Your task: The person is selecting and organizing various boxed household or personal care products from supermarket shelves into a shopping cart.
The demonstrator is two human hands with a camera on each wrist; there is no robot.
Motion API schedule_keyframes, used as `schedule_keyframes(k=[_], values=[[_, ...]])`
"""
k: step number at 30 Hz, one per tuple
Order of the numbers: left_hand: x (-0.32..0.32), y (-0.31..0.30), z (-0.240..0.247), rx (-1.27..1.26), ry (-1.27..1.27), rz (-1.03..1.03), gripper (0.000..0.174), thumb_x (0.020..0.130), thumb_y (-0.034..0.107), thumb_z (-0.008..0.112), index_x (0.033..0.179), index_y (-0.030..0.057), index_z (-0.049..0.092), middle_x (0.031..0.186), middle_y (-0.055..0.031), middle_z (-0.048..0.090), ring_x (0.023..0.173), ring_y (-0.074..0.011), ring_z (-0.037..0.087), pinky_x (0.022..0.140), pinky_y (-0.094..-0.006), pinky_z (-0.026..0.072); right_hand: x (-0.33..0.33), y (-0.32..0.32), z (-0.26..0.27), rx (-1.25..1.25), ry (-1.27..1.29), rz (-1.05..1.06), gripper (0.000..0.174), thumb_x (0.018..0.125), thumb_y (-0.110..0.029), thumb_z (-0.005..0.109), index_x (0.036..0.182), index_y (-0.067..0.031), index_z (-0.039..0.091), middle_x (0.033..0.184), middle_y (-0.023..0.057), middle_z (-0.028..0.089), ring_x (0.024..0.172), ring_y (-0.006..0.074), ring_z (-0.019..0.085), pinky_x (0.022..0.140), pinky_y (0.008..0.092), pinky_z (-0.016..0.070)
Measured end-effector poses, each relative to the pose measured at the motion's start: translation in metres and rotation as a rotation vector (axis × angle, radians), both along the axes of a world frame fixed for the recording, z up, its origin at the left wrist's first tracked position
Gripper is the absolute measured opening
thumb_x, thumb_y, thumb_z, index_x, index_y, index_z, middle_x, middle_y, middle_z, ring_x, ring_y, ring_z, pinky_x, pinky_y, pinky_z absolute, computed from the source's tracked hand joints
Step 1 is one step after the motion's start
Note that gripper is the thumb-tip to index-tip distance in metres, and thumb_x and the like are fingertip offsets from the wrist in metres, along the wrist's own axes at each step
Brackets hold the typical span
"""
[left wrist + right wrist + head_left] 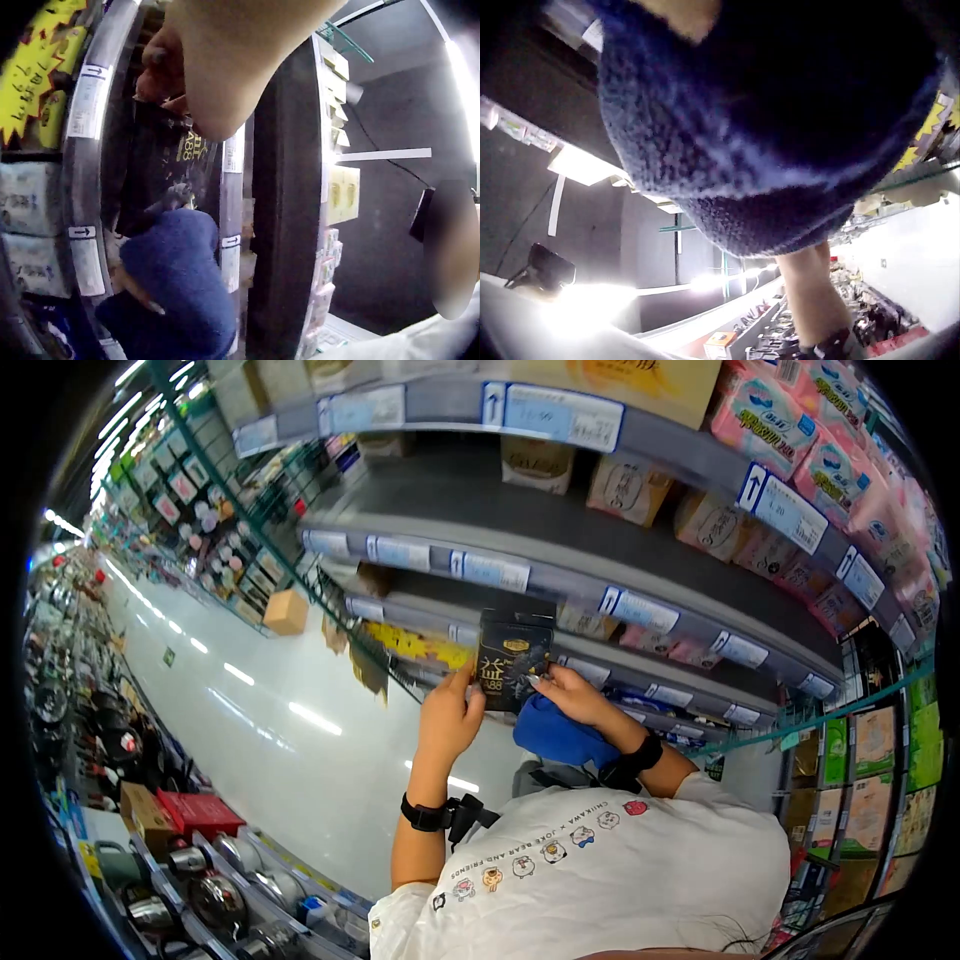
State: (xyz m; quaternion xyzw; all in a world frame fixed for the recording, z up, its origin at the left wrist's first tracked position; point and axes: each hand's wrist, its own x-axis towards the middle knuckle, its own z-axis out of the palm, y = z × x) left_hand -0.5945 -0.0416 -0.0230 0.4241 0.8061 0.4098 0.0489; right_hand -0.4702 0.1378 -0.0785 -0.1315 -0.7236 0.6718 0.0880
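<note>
In front of the shelves, both hands hold up a black pack (513,660) with gold print, including "A88". My left hand (452,715) grips its left edge, thumb towards me. At the lower right corner, my right hand (575,695) pinches the pack. Blue fuzzy cloth (560,732) hangs bunched beneath the right hand. Seen from the left wrist, the cloth (180,289) covers much of the right hand, and one fingertip (156,307) shows against it. In the right wrist view the cloth (697,142) fills the upper middle and hides the pack.
Grey shelves (430,490) with price tags rise ahead, carrying several boxed packs (630,488). Pink packages (765,420) are stacked upper right. A cardboard box (286,612) hangs at the aisle's far side. Pots and kettles (215,900) line the lower left, beside the white floor (260,760).
</note>
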Motion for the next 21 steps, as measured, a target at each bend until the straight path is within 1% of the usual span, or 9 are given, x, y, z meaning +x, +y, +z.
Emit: schedule_keyframes(k=[4,6,9,11,14,15,16,18,21], values=[[-0.033,0.049,0.011,-0.021,-0.110,-0.012,0.035,0.084,0.020,0.051,0.111,-0.0009,0.054,0.079,-0.0243,0.059,0.065,-0.0361,0.058,0.059,-0.0395,0.0456,-0.027,0.026,0.025,-0.180,0.026,-0.040,0.039,0.088,-0.018,0.053,0.119,0.0029,0.045,0.097,0.0064,0.058,0.087,0.0103,0.054,0.074,0.0236,0.0451],[-0.042,0.067,0.015,-0.003,-0.116,0.008,0.034,0.083,0.022,0.054,0.108,-0.0017,0.055,0.075,-0.0231,0.059,0.059,-0.0333,0.057,0.056,-0.0378,0.0448,-0.036,0.037,0.044,-0.213,-0.139,-0.108,0.040,0.087,-0.021,0.054,0.119,0.0026,0.047,0.104,0.0096,0.058,0.093,0.0142,0.054,0.081,0.0261,0.0439],[-0.057,0.085,0.006,0.039,-0.135,0.010,0.031,0.081,0.023,0.060,0.099,-0.0018,0.057,0.067,-0.0193,0.058,0.051,-0.0279,0.055,0.051,-0.0353,0.0421,-0.048,0.048,0.033,0.005,0.091,-0.241,0.040,0.086,-0.023,0.055,0.117,0.0009,0.051,0.112,0.0133,0.057,0.102,0.0209,0.053,0.089,0.0302,0.0401],[-0.063,0.097,0.005,0.007,-0.122,0.015,0.027,0.078,0.020,0.061,0.094,-0.0010,0.059,0.067,-0.0178,0.059,0.052,-0.0281,0.055,0.051,-0.0350,0.0432,-0.050,0.049,0.036,0.065,0.041,-0.278,0.038,0.086,-0.025,0.055,0.115,-0.0005,0.054,0.115,0.0145,0.056,0.107,0.0238,0.051,0.093,0.0319,0.0374],[-0.082,0.115,-0.016,0.122,-0.084,-0.084,0.023,0.075,0.016,0.060,0.091,-0.0006,0.061,0.070,-0.0180,0.061,0.059,-0.0291,0.059,0.056,-0.0359,0.0456,-0.059,0.046,0.039,0.155,0.111,-0.329,0.039,0.086,-0.028,0.057,0.114,-0.0018,0.055,0.117,0.0159,0.055,0.108,0.0258,0.050,0.094,0.0337,0.0366],[-0.085,0.119,-0.021,0.133,-0.116,-0.061,0.021,0.073,0.013,0.058,0.089,-0.0003,0.062,0.077,-0.0189,0.062,0.068,-0.0316,0.061,0.062,-0.0373,0.0475,-0.065,0.047,0.039,0.196,0.143,-0.334,0.039,0.086,-0.028,0.057,0.114,-0.0018,0.055,0.117,0.0159,0.054,0.107,0.0258,0.051,0.094,0.0340,0.0369],[-0.091,0.121,-0.024,0.089,-0.105,-0.135,0.020,0.074,0.008,0.057,0.091,-0.0022,0.062,0.089,-0.0191,0.064,0.081,-0.0309,0.062,0.072,-0.0353,0.0471,-0.073,0.048,0.037,0.236,0.175,-0.340,0.038,0.086,-0.028,0.057,0.113,-0.0017,0.055,0.117,0.0158,0.054,0.106,0.0258,0.051,0.093,0.0343,0.0372],[-0.101,0.126,-0.025,0.073,-0.073,-0.182,0.023,0.074,0.010,0.055,0.093,-0.0020,0.061,0.096,-0.0189,0.063,0.096,-0.0349,0.058,0.083,-0.0374,0.0443,-0.089,0.051,0.027,0.403,0.192,-0.410,0.037,0.086,-0.027,0.057,0.113,-0.0020,0.055,0.114,0.0150,0.056,0.104,0.0249,0.052,0.092,0.0347,0.0385],[-0.117,0.132,-0.050,-0.145,-0.011,-0.250,0.028,0.080,0.016,0.052,0.102,0.0004,0.059,0.108,-0.0185,0.059,0.105,-0.0348,0.052,0.090,-0.0397,0.0392,-0.106,0.051,0.017,0.568,0.193,-0.511,0.036,0.086,-0.025,0.057,0.113,-0.0023,0.055,0.112,0.0143,0.057,0.103,0.0244,0.053,0.090,0.0349,0.0394]])
